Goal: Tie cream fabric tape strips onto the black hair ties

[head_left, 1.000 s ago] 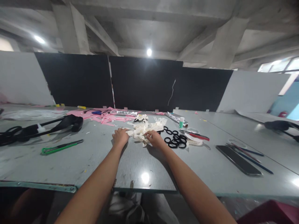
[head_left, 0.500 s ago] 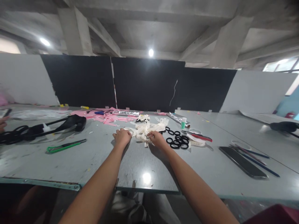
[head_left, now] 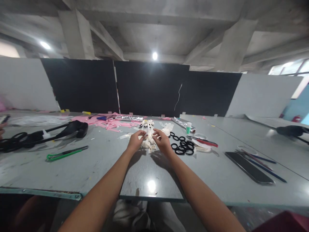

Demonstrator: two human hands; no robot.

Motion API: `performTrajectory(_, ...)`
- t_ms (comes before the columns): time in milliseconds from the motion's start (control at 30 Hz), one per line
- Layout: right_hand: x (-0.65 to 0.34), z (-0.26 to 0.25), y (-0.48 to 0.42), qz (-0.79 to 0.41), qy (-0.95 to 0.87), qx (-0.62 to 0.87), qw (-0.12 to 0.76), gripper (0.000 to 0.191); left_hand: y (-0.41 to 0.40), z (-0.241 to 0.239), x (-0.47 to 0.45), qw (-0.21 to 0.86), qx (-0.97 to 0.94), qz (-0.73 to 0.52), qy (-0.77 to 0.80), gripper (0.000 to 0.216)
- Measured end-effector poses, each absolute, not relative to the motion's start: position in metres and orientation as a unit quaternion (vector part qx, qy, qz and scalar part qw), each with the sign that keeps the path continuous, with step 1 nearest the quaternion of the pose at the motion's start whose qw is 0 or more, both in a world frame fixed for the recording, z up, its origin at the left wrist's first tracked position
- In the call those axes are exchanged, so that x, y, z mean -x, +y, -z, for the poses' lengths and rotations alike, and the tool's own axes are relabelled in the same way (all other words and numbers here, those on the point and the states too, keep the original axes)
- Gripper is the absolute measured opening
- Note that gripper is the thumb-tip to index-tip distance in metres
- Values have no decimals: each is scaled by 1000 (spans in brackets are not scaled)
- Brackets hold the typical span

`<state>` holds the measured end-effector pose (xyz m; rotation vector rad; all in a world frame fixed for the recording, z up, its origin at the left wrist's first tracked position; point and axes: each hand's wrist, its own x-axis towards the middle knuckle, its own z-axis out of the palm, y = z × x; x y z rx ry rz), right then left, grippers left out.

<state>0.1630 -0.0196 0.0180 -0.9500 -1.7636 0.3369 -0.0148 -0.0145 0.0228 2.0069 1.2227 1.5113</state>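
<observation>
A pile of crumpled cream-white strips point(head_left: 150, 145) lies on the grey table in front of me. My left hand point(head_left: 135, 141) is raised slightly over its left side, thumb and fingers pinched on a thin white strip point(head_left: 146, 129). From the opposite side my right hand point(head_left: 162, 141) bends its fingers in to the same strips, and its fingertips seem closed on them; the exact contact is too small to see well. Several black rings point(head_left: 182, 147) lie just right of my right hand. Behind the pile is a small cream-and-black bundle point(head_left: 146, 123).
A green cutter point(head_left: 66, 154) and black straps point(head_left: 77, 127) lie left. Pink scraps point(head_left: 112, 122) and foil rolls point(head_left: 131, 118) are at the back. Rightward are a green-and-white bottle point(head_left: 188, 128), red-handled scissors point(head_left: 205, 141) and a phone point(head_left: 249, 167). Another person's hand point(head_left: 2, 131) shows far left.
My left hand has lifted from the table and moved right toward my right hand, bringing a white strip along. My right hand has risen slightly. The hands are now closer together.
</observation>
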Motion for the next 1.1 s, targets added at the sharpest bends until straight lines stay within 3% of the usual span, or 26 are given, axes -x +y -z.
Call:
performTrajectory(133, -162, -22, -24, -120, -732, 388, 547, 48, -19, -20, 7, 181, -749, -493, 405, 17)
performTrajectory(333, -162, -24, -26, -65, -743, 380, 547, 12, -19, -13, 2, 228, -761, -479, 374, 24)
performTrajectory(500, -161, -22, -23, -99, -738, 420, 519, 8, -18, -7, 3, 245, -755, -456, 403, 28)
performTrajectory(667, -160, -19, -21, -82, -745, 442, 492, 25, -24, -13, 4, 156, -774, -429, 439, 22)
performTrajectory(833, -159, -19, -22, -2, -785, 432, 444, 18, -29, -24, 3, 8, -797, -397, 454, 26)
performTrajectory(1100, -158, -21, -24, 9, -758, 453, 470, 17, -27, -23, 1, -42, -796, -416, 438, 17)
